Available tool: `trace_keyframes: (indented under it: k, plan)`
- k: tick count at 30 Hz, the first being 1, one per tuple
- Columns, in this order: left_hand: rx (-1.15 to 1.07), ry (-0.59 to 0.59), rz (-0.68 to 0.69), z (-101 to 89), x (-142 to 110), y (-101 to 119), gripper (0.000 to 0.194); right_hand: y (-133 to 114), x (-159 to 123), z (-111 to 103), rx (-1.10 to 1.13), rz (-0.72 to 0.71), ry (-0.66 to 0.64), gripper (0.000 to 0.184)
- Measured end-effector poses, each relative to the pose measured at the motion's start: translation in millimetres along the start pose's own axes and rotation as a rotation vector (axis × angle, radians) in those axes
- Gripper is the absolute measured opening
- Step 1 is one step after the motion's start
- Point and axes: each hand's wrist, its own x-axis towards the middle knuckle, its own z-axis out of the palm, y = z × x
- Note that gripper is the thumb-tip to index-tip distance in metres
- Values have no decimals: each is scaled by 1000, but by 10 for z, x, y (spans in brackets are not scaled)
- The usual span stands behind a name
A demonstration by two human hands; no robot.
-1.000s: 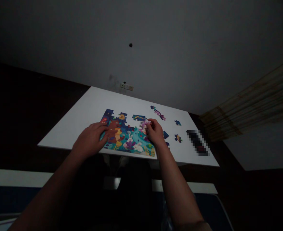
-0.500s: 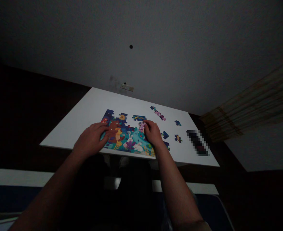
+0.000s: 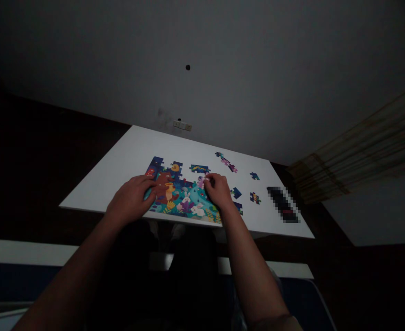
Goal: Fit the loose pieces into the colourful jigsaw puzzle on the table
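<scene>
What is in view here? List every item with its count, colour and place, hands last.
table: one, white, centre, against the wall.
assembled puzzle: one, multicoloured, near edge of the table.
loose puzzle pieces: several, mostly blue and purple, right of the puzzle.
blurred dark object: one, black, right end of the table.
wall plate: one, pale, on the wall behind the table.
left hand: flat on the puzzle's left part.
right hand: fingers pressing a purple piece at the puzzle's upper edge.

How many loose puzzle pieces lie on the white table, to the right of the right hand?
4, perhaps more hidden: pink-purple strip at the far edge, small blue piece, dark blue piece beside the right hand, multicoloured piece near the blurred object.
</scene>
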Motion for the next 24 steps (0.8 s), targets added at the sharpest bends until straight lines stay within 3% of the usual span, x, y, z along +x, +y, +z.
trace_keyframes:
  k: [11,18,24]
  plan:
    - [-3,2,7,-52,-3,34,45,-1,-6,-14,-7,1,-18,24]
    - [-21,-2,12,-65,-3,43,46,-21,-36,-22,-98,-37,-59,37]
    - [-15,-8,-7,-60,-2,44,45,-5,-41,-23,-88,-58,-66,36]
